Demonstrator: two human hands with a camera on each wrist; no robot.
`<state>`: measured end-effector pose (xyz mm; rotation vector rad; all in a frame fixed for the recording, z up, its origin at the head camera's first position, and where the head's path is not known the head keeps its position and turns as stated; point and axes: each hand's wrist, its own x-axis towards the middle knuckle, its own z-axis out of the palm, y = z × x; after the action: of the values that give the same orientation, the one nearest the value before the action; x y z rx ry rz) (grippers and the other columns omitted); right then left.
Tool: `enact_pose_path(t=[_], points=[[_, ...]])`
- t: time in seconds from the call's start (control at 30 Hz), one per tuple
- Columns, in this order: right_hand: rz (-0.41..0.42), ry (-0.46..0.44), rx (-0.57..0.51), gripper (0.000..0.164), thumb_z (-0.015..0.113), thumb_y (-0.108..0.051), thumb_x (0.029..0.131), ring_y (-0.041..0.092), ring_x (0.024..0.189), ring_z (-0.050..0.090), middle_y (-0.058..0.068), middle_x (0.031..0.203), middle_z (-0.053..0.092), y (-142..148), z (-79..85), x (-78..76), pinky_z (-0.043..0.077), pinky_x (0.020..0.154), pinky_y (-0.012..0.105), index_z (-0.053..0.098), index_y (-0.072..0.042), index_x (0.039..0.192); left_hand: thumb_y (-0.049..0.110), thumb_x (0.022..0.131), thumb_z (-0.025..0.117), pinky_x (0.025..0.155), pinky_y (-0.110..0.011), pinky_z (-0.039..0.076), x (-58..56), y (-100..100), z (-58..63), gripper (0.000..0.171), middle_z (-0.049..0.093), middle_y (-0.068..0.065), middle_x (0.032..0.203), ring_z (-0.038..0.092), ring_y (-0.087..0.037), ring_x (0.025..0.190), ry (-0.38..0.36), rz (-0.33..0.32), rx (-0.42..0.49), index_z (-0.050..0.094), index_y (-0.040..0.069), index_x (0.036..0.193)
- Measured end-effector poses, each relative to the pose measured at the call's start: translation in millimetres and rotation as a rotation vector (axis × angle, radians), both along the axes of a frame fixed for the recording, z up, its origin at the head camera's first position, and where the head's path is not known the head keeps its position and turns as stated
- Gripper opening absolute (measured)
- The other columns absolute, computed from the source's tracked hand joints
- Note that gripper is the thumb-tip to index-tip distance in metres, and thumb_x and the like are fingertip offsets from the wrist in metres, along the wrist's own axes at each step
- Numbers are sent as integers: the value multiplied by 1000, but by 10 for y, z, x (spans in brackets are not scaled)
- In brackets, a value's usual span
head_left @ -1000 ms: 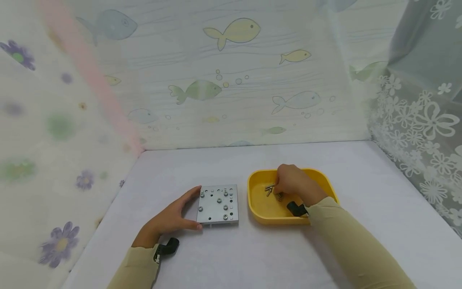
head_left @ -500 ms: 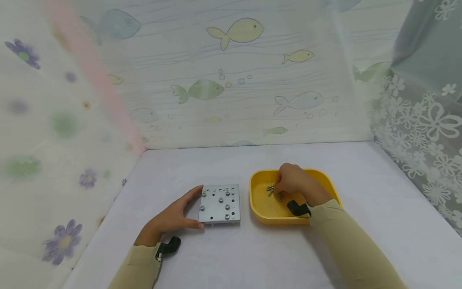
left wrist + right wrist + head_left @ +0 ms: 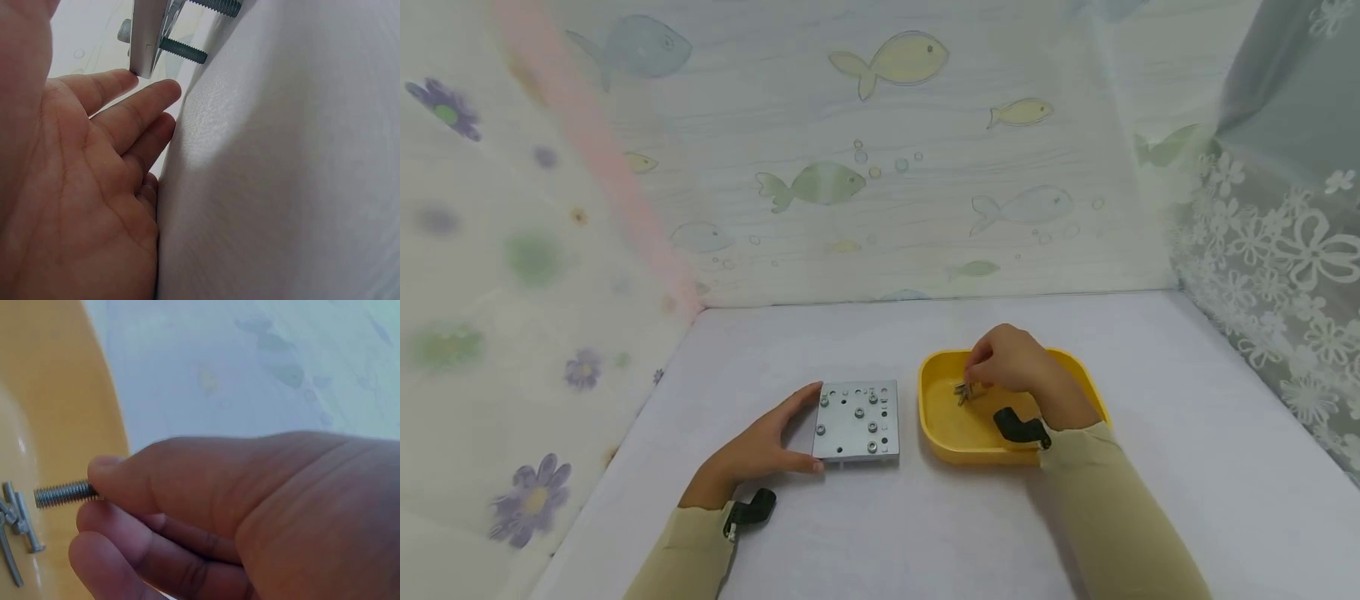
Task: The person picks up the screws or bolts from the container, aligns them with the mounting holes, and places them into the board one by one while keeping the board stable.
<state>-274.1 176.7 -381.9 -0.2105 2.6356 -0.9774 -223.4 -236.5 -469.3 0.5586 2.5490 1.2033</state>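
A square metal plate (image 3: 850,429) with holes and several socket-head screws stands slightly raised, with screw shanks below it in the left wrist view. My left hand (image 3: 756,450) holds the plate by its left side, thumb at the near corner and index finger at the far corner. In the left wrist view the other fingers (image 3: 134,125) extend beside it. Over the yellow tray (image 3: 928,437), my right hand (image 3: 1011,362) pinches a screw (image 3: 65,494) between thumb and fingers. The threaded end sticks out; the fingers hide its head. Several loose screws (image 3: 22,519) lie in the tray.
A white cloth covers the table (image 3: 865,533). Behind it hangs a curtain (image 3: 715,167) with fish prints, and lace cloth (image 3: 1277,275) hangs at the right. Small black cameras (image 3: 1018,427) are strapped to both wrists.
The right hand has risen a little from the tray floor with a screw pinched in its fingers. The left hand and the plate have stayed in place.
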Motion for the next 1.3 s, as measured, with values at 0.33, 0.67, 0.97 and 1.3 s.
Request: enact_pose_path(t=[0.33,0.67,0.97,1.3], points=[[-5,52,-5,14,77,-24,93,21,87,65,4,99,74,35,85,79,55,77,31,77,-12,101,49,66,96,127,-62,11,8,11,8,127,27,7,171,14,-26,161,2,-3,-14,22,29,166],[4,107,1,11,76,-26,92,22,92,63,0,98,74,2,190,165,55,80,33,77,-18,99,45,68,96,127,-64,7,-9,13,-5,127,43,7,163,14,-25,161,-39,-8,-1,17,33,167],[46,171,-19,9,77,-27,92,19,87,65,-4,91,74,-103,258,255,54,78,34,76,-19,96,42,70,96,126,-65,5,-15,-4,-39,127,49,9,158,13,-24,162,-32,-31,21,15,29,167],[67,205,-42,6,77,-26,92,16,78,65,-6,87,74,-264,301,362,55,69,33,75,-21,94,45,72,94,126,-66,5,12,6,-6,117,48,12,159,10,-25,162,-60,4,-13,22,36,164]])
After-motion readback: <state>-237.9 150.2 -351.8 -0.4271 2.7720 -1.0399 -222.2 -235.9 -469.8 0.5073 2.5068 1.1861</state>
